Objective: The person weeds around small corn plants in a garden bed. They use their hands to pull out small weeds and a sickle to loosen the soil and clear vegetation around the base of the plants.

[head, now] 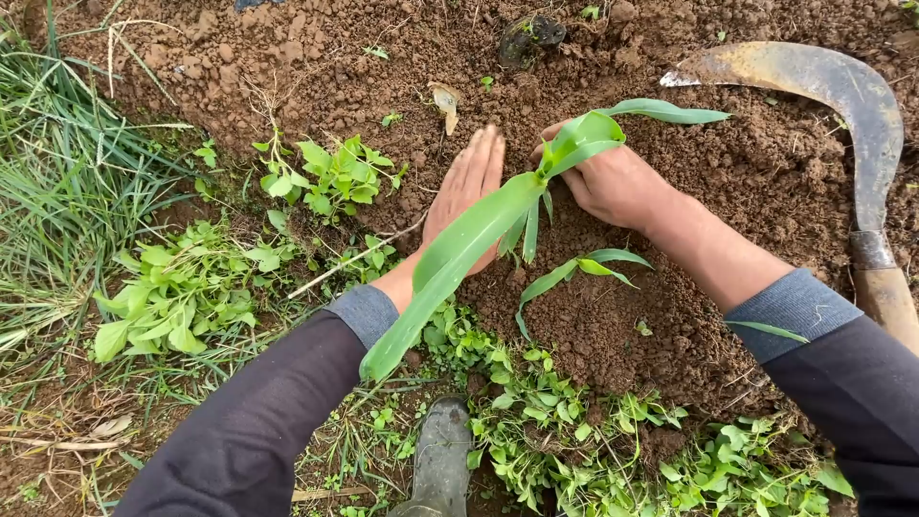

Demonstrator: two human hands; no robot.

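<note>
Outdoors, on loose brown soil (613,335) filling the centre and upper frame, with tall grass (57,191) down the left edge and low green weeds (172,297) spread across the lower left and bottom. Dead centre, a young maize seedling (531,206), stem rising from the earth and one long leaf arching down toward the lower middle. Left hand (464,191) lying flat on the soil just left of the stem, fingers (483,153) stretched out straight and together, gripping nothing. Right hand (613,182) just right of the stem, fingers curled inward and pressed against the plant's base; whether pinching the stem or only cupping soil, cannot tell, leaf in the way. Both forearms in dark sleeves with grey cuffs. Upper right, a curved sickle (842,96) lying on the ground, wooden handle (885,297) running down the right edge, well apart from both hands. Bottom centre, a muddy boot toe (440,460) among the weeds.

Risk, by the look of it: too hard a press so close to that slender stem, and a kink or snap at the base. Loose crumbly soil, so a tilt likely if packed unevenly.
</note>
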